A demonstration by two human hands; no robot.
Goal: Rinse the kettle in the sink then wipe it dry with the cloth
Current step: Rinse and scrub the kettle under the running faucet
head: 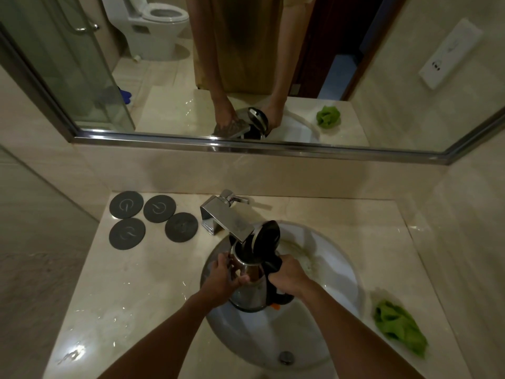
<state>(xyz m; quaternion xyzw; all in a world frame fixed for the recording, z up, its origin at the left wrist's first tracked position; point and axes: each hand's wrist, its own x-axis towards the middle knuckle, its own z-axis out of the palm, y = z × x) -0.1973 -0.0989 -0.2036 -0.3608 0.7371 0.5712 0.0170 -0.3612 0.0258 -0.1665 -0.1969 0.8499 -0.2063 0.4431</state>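
A steel kettle point(251, 292) with a black handle and an open black lid point(266, 236) is held over the white sink point(336, 272), its mouth under the chrome tap's spout point(228, 220). My left hand point(221, 280) grips the kettle's body on the left side, fingers curled round it. My right hand point(288, 277) grips the black handle on the right. A crumpled green cloth point(397, 325) lies on the counter to the right of the sink. I cannot tell whether water is running.
Several dark round coasters point(153, 218) lie on the wet marble counter point(123, 296) left of the tap. A mirror point(218, 64) runs along the back wall. The sink drain point(286, 356) sits near the front. A wall rises close on the right.
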